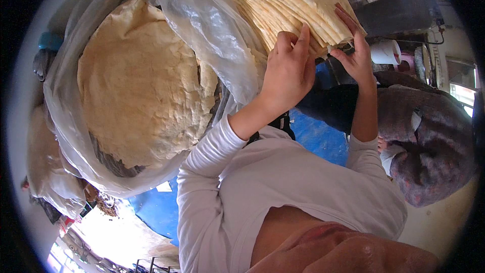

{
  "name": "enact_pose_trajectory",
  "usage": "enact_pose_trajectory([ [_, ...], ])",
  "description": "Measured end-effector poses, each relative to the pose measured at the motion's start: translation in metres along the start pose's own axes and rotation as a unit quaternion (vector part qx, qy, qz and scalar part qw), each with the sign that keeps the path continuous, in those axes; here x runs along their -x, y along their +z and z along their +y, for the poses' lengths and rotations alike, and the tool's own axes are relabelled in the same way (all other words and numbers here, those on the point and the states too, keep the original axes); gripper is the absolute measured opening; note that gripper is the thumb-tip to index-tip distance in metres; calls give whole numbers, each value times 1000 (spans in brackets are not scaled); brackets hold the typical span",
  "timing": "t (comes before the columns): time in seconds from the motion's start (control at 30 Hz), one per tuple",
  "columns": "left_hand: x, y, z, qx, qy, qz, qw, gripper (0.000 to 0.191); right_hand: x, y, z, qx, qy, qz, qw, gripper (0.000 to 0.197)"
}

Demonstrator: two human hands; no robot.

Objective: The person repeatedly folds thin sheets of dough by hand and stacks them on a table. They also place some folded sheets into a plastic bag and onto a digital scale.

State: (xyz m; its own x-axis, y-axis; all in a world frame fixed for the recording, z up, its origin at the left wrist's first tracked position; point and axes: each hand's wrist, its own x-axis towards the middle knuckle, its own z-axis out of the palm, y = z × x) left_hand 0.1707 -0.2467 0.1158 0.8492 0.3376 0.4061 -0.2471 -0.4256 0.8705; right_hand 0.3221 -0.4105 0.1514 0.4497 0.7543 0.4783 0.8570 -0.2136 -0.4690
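Note:
A thick stack of thin folded flatbreads lies ahead of me at the top of the head view, its layered edges fanned towards the left. My left hand is at the near edge of the stack, fingers bent against the layers with the index finger stretched along them. Its thumb is hidden. At the right corner my right hand holds the stack, fingers over the top and thumb at the near edge. Left of the stack, large round flatbreads lie spread inside an opened clear plastic bag.
A person in dark patterned clothing is close on my right. Beyond my right hand are a white bucket and a dark metal cylinder. A blue surface shows below my arms. Another filled plastic bag stands at the far left.

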Motion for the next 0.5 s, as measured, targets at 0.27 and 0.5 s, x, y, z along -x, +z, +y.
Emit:
enact_pose_trajectory([
  [0.27,-1,8,-4,5,78,54,996,63,5,4,1,2,-15,6,1000,81],
  [0.5,6,11,-3,-3,63,48,997,68,7,4,7,-19,-9,6,1000,83],
])
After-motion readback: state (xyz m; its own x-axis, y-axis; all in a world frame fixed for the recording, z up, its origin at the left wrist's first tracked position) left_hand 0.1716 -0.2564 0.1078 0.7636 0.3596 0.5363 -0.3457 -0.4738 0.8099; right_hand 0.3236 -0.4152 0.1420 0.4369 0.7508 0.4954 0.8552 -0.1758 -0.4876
